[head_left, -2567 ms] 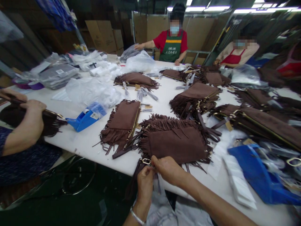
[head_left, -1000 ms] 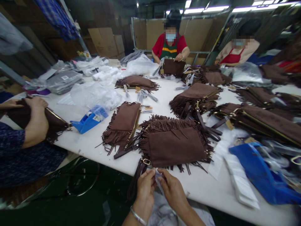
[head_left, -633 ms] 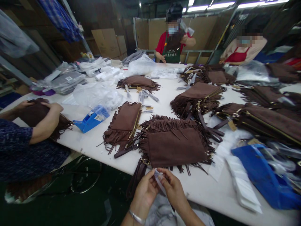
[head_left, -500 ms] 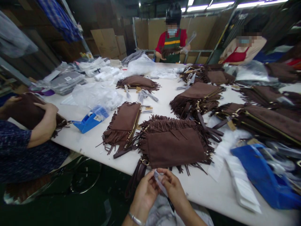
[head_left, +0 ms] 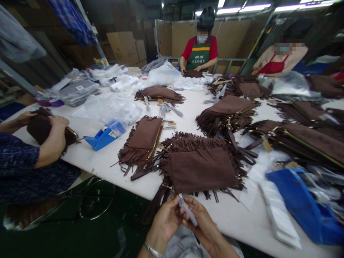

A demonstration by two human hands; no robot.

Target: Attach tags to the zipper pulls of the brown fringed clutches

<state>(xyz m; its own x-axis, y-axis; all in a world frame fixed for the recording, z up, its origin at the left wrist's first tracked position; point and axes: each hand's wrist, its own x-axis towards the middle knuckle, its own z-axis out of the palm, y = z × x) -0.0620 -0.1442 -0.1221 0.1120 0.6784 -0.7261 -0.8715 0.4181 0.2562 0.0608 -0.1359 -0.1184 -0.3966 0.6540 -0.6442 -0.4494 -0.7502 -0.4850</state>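
Observation:
My left hand (head_left: 164, 223) and my right hand (head_left: 204, 225) meet just below the near table edge, both pinched on a small clear plastic sleeve (head_left: 187, 210). Directly beyond them lies a brown fringed suede bag (head_left: 201, 167) on the white table (head_left: 107, 161), its strap (head_left: 156, 200) hanging over the edge by a gold ring. A second fringed bag (head_left: 142, 139) lies to its left.
More brown fringed bags (head_left: 228, 111) cover the middle and right of the table. A blue tape dispenser (head_left: 103, 136) sits left, a blue tray (head_left: 301, 200) right, clear plastic bags (head_left: 110, 104) beyond. A person at left holds a bag (head_left: 43, 125); two people stand at the far end.
My hands left the bag's ring and strap, drew back below the table edge and took up the plastic sleeve. The person at the far end lifted a bag, then lowered it.

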